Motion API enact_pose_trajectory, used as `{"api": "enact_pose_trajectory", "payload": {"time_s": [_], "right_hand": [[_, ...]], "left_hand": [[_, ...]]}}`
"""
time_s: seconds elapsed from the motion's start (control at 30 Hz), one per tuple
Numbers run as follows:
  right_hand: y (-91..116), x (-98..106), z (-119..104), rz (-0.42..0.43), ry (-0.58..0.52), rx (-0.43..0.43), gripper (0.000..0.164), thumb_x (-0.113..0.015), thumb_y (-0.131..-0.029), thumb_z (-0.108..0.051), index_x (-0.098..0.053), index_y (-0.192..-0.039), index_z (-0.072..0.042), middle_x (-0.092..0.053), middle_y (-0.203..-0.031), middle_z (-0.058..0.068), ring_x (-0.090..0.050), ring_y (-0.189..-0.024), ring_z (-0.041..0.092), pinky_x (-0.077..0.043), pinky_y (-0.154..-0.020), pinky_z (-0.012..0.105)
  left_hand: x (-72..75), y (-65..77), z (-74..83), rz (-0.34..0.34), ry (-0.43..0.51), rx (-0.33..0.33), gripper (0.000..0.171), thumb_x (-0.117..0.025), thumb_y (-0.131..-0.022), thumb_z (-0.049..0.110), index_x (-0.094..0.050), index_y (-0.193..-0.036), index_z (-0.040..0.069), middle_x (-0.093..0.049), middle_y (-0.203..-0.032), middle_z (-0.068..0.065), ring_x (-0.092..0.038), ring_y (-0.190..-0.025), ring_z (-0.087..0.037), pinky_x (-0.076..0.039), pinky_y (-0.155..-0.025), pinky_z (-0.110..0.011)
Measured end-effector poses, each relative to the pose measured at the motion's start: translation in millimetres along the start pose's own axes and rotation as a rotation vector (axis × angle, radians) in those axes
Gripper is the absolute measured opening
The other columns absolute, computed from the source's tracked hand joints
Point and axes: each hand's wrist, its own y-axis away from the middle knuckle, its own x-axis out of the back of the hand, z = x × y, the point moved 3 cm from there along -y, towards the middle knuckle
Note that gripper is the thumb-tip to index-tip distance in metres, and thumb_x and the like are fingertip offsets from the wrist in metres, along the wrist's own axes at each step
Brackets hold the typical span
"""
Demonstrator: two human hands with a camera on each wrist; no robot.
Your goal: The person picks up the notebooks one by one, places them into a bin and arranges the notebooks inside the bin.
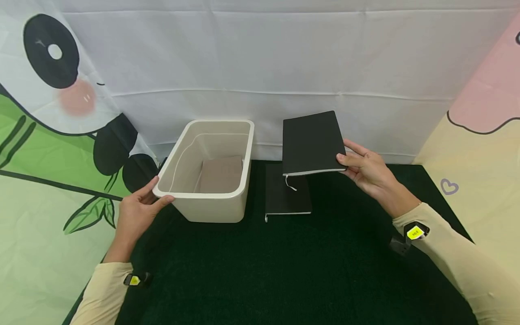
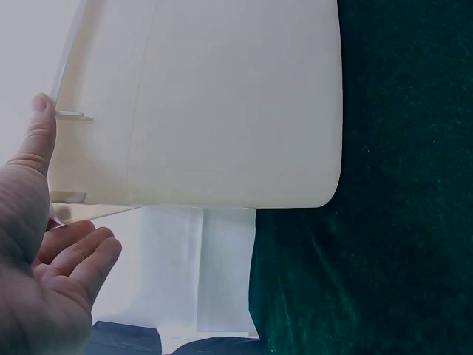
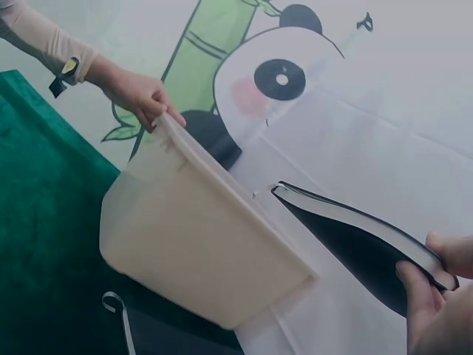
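My right hand (image 1: 367, 174) pinches a black notebook (image 1: 313, 142) by its lower right corner, thumb on top. The notebook is held above the table, its white page edges facing me and a white ribbon hanging from it. A second black notebook (image 1: 288, 198) lies on the table below, partly covered from view by the held one. To the left stands a cream plastic bin (image 1: 211, 207). At its near left corner, my left hand (image 1: 136, 214) grips the rim between thumb and fingers. In the left wrist view, the thumb (image 2: 41, 137) lies along the rim.
Dark green cloth (image 1: 260, 271) covers the table. Inside the bin, a taupe flat rectangle (image 1: 221, 174) shows at the bottom; whether it is a separate thing I cannot tell. White fabric (image 1: 284, 54) hangs behind, with printed cartoon sheets at both sides.
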Motion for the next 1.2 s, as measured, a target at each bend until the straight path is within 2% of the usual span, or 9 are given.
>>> {"api": "enact_pose_trajectory", "payload": {"time_s": [0.23,0.67,0.73,0.87,0.93,1.0,1.13,1.2], "right_hand": [[-15,-26,5,-0.015,0.021,0.022,0.078,-0.067,-0.094,0.008,-0.033,-0.161,-0.014,-0.076,-0.107,0.007,-0.076,-0.094,0.017,-0.061,-0.083,0.028],[-43,-74,24,-0.073,0.065,0.033,0.065,-0.058,-0.099,0.007,-0.040,-0.158,-0.014,-0.075,-0.104,0.006,-0.075,-0.089,0.016,-0.061,-0.078,0.026],[-47,-81,28,-0.075,0.079,0.038,0.064,-0.058,-0.099,0.007,-0.041,-0.158,-0.014,-0.074,-0.104,0.006,-0.074,-0.089,0.015,-0.060,-0.078,0.026],[-56,-95,37,-0.070,0.088,0.043,0.063,-0.058,-0.099,0.008,-0.043,-0.156,-0.014,-0.073,-0.102,0.006,-0.074,-0.087,0.014,-0.061,-0.076,0.026],[-61,-101,42,-0.068,0.091,0.044,0.063,-0.059,-0.099,0.009,-0.044,-0.156,-0.014,-0.073,-0.101,0.006,-0.074,-0.087,0.014,-0.061,-0.075,0.026],[-65,-106,46,-0.068,0.097,0.044,0.063,-0.059,-0.098,0.009,-0.045,-0.155,-0.013,-0.073,-0.102,0.006,-0.074,-0.087,0.014,-0.061,-0.074,0.026],[-74,-116,55,-0.071,0.115,0.047,0.063,-0.061,-0.098,0.009,-0.046,-0.154,-0.013,-0.071,-0.103,0.006,-0.073,-0.087,0.014,-0.060,-0.074,0.025],[-77,-121,58,-0.075,0.122,0.048,0.062,-0.061,-0.097,0.008,-0.047,-0.154,-0.014,-0.071,-0.104,0.006,-0.073,-0.087,0.014,-0.060,-0.074,0.025]], "left_hand": [[-1.3,-1.9,0.5,-0.009,0.004,0.008,0.078,-0.077,-0.090,0.043,-0.041,-0.156,0.022,-0.050,-0.151,-0.015,-0.055,-0.130,-0.039,-0.049,-0.096,-0.052],[1.2,-1.3,2.4,-0.007,0.003,0.022,0.078,-0.077,-0.090,0.044,-0.041,-0.156,0.022,-0.049,-0.152,-0.015,-0.055,-0.131,-0.039,-0.049,-0.098,-0.054],[1.6,-1.1,2.2,-0.007,0.000,0.023,0.078,-0.077,-0.090,0.044,-0.041,-0.156,0.022,-0.050,-0.152,-0.014,-0.056,-0.131,-0.038,-0.052,-0.097,-0.049],[2.3,-0.7,1.8,-0.001,-0.007,0.021,0.078,-0.078,-0.090,0.045,-0.042,-0.156,0.023,-0.051,-0.151,-0.013,-0.057,-0.130,-0.036,-0.054,-0.090,-0.025],[1.9,-0.7,1.4,-0.002,-0.005,0.020,0.078,-0.078,-0.090,0.045,-0.043,-0.155,0.023,-0.052,-0.150,-0.013,-0.057,-0.130,-0.035,-0.053,-0.089,-0.021],[0.6,-1.0,0.8,-0.005,0.001,0.020,0.078,-0.078,-0.090,0.044,-0.042,-0.156,0.023,-0.051,-0.151,-0.014,-0.056,-0.130,-0.036,-0.054,-0.092,-0.028],[-0.6,-0.7,0.6,-0.009,0.017,0.022,0.078,-0.077,-0.090,0.043,-0.041,-0.156,0.022,-0.050,-0.152,-0.015,-0.055,-0.131,-0.039,-0.050,-0.097,-0.052],[-0.5,-0.4,0.8,-0.007,0.024,0.023,0.079,-0.077,-0.090,0.043,-0.040,-0.157,0.021,-0.050,-0.152,-0.016,-0.055,-0.131,-0.040,-0.048,-0.098,-0.056]]}}
